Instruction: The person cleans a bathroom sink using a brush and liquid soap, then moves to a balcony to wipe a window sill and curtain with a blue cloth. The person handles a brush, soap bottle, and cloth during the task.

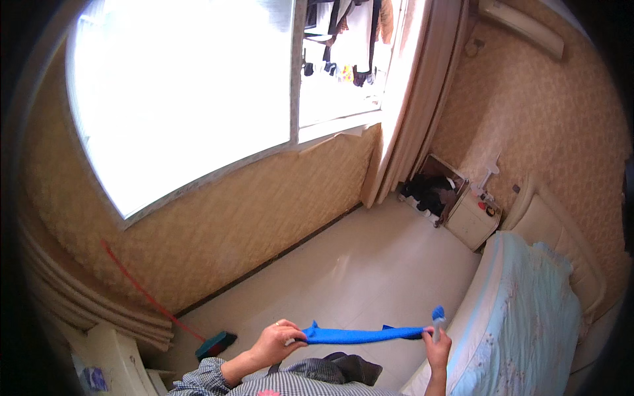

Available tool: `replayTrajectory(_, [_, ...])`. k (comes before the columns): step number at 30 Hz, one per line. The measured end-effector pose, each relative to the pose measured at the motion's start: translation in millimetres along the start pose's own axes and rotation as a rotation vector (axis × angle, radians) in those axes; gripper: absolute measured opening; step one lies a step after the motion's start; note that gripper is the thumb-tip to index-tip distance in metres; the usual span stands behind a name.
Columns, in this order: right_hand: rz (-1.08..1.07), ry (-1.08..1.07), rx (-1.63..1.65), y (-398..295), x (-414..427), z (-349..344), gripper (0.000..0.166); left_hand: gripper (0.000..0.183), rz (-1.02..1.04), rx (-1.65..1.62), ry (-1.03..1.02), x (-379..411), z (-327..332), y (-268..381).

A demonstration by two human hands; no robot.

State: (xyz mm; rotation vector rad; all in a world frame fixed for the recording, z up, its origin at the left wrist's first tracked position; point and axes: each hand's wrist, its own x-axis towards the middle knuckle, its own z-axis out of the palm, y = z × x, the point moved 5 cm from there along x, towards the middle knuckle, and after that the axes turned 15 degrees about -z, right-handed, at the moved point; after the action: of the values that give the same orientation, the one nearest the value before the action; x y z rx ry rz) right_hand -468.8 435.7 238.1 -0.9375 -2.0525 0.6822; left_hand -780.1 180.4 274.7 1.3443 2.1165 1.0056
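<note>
A long blue strip of folded cloth [364, 336] is stretched almost level between my two hands, in front of my body. My left hand [278, 342], with a ring on one finger, pinches its left end between thumb and fingertips. At the other end, my right hand [437, 346] grips the cloth together with a small translucent piece [439, 326]. A blue tuft [438, 313] rises above that piece; I cannot tell whether it belongs to the cloth. Under the strip, my checked garment [307, 371] shows at the bottom of the view.
To the right stands a bed [525, 317] with a light blue cover. A broom [215, 345] with a red handle leans at the left, near a gathered curtain [94, 297]. Beyond the tiled floor [342, 277] are a bedside cabinet [473, 218], dark clothes [431, 195] and a bright window [188, 99].
</note>
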Motion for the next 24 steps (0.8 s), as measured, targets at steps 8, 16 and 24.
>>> replayTrajectory(8, [0.351,0.248,0.339,69.0,163.5,83.5,0.010,0.016,-0.055,-0.205,0.003,230.1,-26.2,-39.8])
replayTrajectory(16, [0.068,0.116,0.459,61.4,470.8,194.2,0.009,0.016,-0.094,-0.268,0.358,437.2,-106.4,-44.0])
replayTrajectory(24, [-0.238,0.018,0.559,44.1,711.1,315.5,0.012,0.020,0.120,0.231,0.812,581.9,-180.7,-42.3])
